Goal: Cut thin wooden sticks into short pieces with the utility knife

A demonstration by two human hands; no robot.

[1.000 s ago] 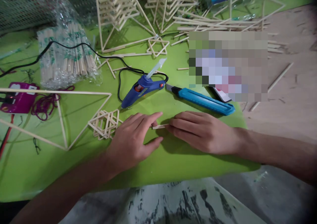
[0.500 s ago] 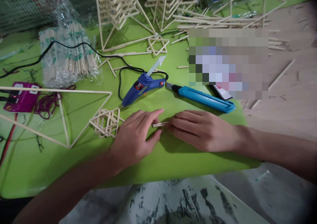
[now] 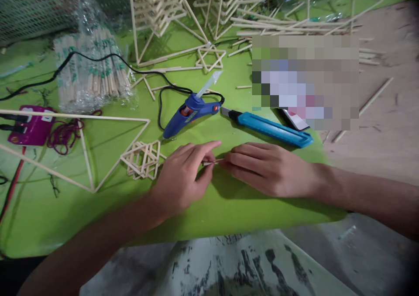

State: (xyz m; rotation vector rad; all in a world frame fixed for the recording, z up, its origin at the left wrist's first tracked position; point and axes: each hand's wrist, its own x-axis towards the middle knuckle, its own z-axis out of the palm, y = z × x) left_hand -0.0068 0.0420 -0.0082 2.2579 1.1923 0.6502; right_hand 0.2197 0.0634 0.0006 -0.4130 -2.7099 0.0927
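Observation:
A short wooden stick [image 3: 214, 161] lies on the green mat [image 3: 108, 208] between both hands. My left hand [image 3: 183, 178] pinches its left end between thumb and fingers. My right hand [image 3: 268, 169] rests palm down on the mat, its fingertips pressed on the stick's right end. A blue glue gun [image 3: 191, 110] lies just beyond the hands, and a blue utility knife [image 3: 271, 129] lies to its right. A small stack of glued stick stars [image 3: 143, 159] sits left of my left hand.
A large stick triangle frame [image 3: 81, 147] lies at the left, beside a purple power strip [image 3: 29, 128]. A plastic bag of sticks [image 3: 91, 75] sits behind it. Tall stick structures [image 3: 163, 12] and loose sticks [image 3: 284, 25] fill the back. Bare wood floor [image 3: 386, 125] lies to the right.
My left thumb has come up from the mat and closed on the stick's end. The right hand has barely moved.

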